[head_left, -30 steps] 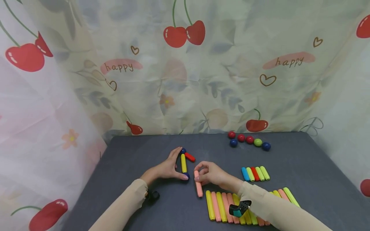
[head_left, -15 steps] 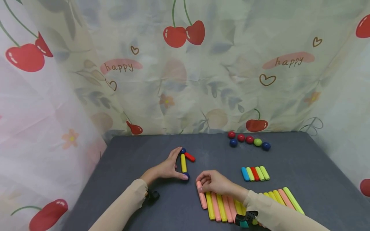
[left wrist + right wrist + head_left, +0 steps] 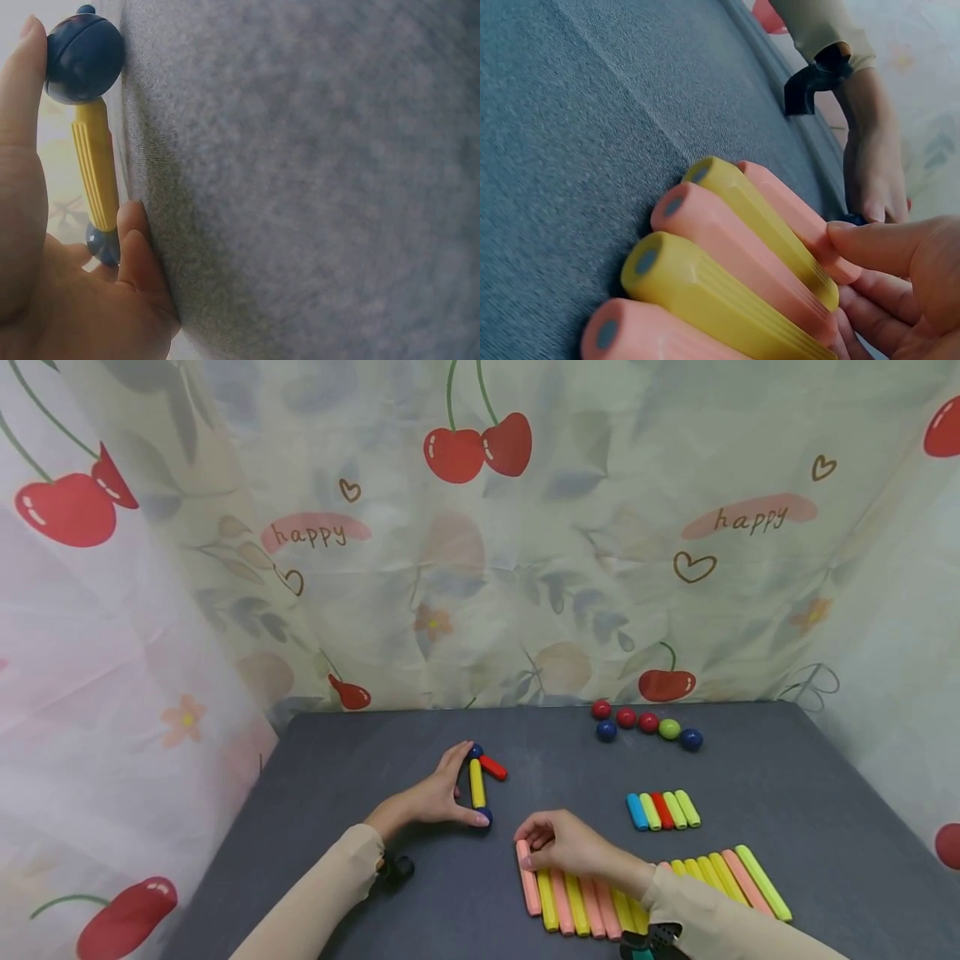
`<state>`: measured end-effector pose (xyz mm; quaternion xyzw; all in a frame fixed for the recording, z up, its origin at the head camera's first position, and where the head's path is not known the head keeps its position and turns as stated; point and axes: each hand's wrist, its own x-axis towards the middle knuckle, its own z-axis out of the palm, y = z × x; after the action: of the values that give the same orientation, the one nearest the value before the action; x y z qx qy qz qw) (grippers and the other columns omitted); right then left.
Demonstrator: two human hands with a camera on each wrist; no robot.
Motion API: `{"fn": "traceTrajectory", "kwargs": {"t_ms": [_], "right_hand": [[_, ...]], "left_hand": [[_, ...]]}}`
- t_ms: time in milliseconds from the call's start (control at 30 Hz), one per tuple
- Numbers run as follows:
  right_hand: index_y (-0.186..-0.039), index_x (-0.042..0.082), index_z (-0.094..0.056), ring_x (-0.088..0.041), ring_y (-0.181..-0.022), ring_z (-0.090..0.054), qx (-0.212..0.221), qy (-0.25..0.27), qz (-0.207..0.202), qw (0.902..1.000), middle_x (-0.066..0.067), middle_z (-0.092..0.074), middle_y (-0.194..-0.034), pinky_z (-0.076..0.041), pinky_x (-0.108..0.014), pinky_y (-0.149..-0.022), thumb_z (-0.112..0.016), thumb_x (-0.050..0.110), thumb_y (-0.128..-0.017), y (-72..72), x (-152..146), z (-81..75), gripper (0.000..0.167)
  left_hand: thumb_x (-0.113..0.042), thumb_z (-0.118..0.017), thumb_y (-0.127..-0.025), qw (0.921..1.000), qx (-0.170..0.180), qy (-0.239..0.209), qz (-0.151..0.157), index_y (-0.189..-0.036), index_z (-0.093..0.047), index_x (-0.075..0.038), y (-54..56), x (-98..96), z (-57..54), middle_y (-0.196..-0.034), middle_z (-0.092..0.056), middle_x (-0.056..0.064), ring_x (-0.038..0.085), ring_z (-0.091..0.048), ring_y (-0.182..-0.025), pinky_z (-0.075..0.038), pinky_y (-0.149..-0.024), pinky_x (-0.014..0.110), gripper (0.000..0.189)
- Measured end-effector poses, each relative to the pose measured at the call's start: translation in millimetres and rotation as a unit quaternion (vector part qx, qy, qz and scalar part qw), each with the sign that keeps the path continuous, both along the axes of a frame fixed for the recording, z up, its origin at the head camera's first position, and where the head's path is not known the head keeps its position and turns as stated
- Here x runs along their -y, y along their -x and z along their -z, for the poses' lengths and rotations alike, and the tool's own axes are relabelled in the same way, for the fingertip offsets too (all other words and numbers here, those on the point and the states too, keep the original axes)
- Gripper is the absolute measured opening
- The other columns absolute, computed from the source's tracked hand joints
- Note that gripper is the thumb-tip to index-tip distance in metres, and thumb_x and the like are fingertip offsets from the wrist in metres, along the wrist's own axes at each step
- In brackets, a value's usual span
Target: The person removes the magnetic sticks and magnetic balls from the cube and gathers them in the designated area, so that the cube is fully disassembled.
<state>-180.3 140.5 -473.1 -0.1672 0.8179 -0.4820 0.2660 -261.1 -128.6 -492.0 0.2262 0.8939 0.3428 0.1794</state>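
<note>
My left hand [image 3: 433, 797] spans a yellow magnetic rod [image 3: 477, 783] lengthwise, holding it between thumb and fingers by the blue balls at its two ends. The thumb presses the near blue ball [image 3: 84, 60], seen large in the left wrist view. A short red rod [image 3: 493, 767] slants away from the far blue ball [image 3: 476, 751]. With thumb and fingertips, my right hand [image 3: 576, 846] pinches a pink rod [image 3: 528, 889] at the left end of a row of long rods [image 3: 576, 903]. In the right wrist view that pink rod [image 3: 780, 206] lies beside a yellow one.
Several short rods [image 3: 662, 811] in blue, green and red lie side by side on the right. Behind them sit several loose balls [image 3: 648, 723] in red, blue and green. A printed curtain [image 3: 450, 568] stands along the dark table's [image 3: 360, 752] back edge.
My right hand has moved down and slightly right with the pink rod, bringing it alongside the row's left end. The left hand keeps its place on the yellow rod and balls.
</note>
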Motion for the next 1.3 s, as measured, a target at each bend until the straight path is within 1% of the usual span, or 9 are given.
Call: {"fn": "traceTrajectory", "kwargs": {"t_ms": [100, 267, 567, 833, 1067, 1300], "right_hand": [[-0.109, 0.009, -0.070, -0.014, -0.089, -0.057, -0.002, -0.011, 0.005, 0.9999, -0.002, -0.068, -0.099, -0.050, -0.027, -0.080, -0.079, 0.017, -0.084, -3.0, -1.6, -0.8, 0.027], [-0.108, 0.010, -0.070, -0.013, -0.089, -0.057, -0.007, -0.015, 0.011, 0.9998, -0.001, -0.067, -0.098, -0.048, -0.025, -0.078, -0.080, 0.020, -0.084, -6.8, -4.1, 1.1, 0.027], [-0.105, 0.012, -0.071, -0.016, -0.091, -0.056, -0.051, -0.023, -0.017, 0.9983, -0.002, -0.066, -0.101, -0.046, -0.028, -0.078, -0.079, 0.019, -0.084, -10.2, -4.5, 4.0, 0.023], [-0.104, 0.013, -0.072, -0.017, -0.088, -0.055, -0.046, -0.027, -0.018, 0.9984, -0.002, -0.066, -0.099, -0.045, -0.028, -0.076, -0.080, 0.018, -0.083, -8.4, -3.9, 4.8, 0.024], [-0.104, 0.013, -0.072, -0.016, -0.088, -0.056, -0.038, -0.021, -0.022, 0.9988, -0.001, -0.067, -0.099, -0.046, -0.027, -0.076, -0.080, 0.019, -0.083, -8.2, -4.8, 5.4, 0.024], [-0.103, 0.012, -0.072, -0.015, -0.082, -0.054, -0.032, -0.019, -0.037, 0.9986, -0.002, -0.067, -0.096, -0.044, -0.025, -0.070, -0.081, 0.018, -0.083, -9.7, -6.5, 4.4, 0.023]], "left_hand": [[-0.055, -0.082, -0.073, 1.0000, -0.001, 0.000, 0.002, -0.160, 0.003, -0.018, 0.8, -0.1, 1.3, -0.166, 0.003, 0.011, 0.015, -0.054, -0.096, -0.050, -0.086, 0.030, 0.127], [-0.056, -0.083, -0.073, 1.0000, -0.001, -0.001, 0.001, -0.160, 0.002, -0.019, 0.3, -0.2, 0.0, -0.166, 0.002, 0.010, 0.016, -0.054, -0.095, -0.049, -0.085, 0.030, 0.128], [-0.057, -0.082, -0.072, 1.0000, 0.000, 0.000, 0.007, -0.160, 0.002, -0.020, -1.1, -0.2, -3.5, -0.167, 0.002, 0.008, 0.016, -0.054, -0.096, -0.049, -0.086, 0.030, 0.127], [-0.055, -0.083, -0.073, 1.0000, 0.002, -0.003, 0.006, -0.160, 0.002, -0.020, -2.2, 0.4, -4.3, -0.167, 0.002, 0.008, 0.017, -0.054, -0.096, -0.048, -0.087, 0.030, 0.127], [-0.055, -0.083, -0.073, 1.0000, 0.003, -0.004, 0.005, -0.160, 0.002, -0.019, -2.2, 0.2, -4.7, -0.167, 0.002, 0.009, 0.016, -0.054, -0.096, -0.048, -0.086, 0.030, 0.127], [-0.057, -0.082, -0.073, 1.0000, 0.003, -0.005, 0.006, -0.160, 0.002, -0.018, -1.4, 1.0, -4.0, -0.166, 0.003, 0.010, 0.016, -0.054, -0.096, -0.049, -0.086, 0.030, 0.128]]}}
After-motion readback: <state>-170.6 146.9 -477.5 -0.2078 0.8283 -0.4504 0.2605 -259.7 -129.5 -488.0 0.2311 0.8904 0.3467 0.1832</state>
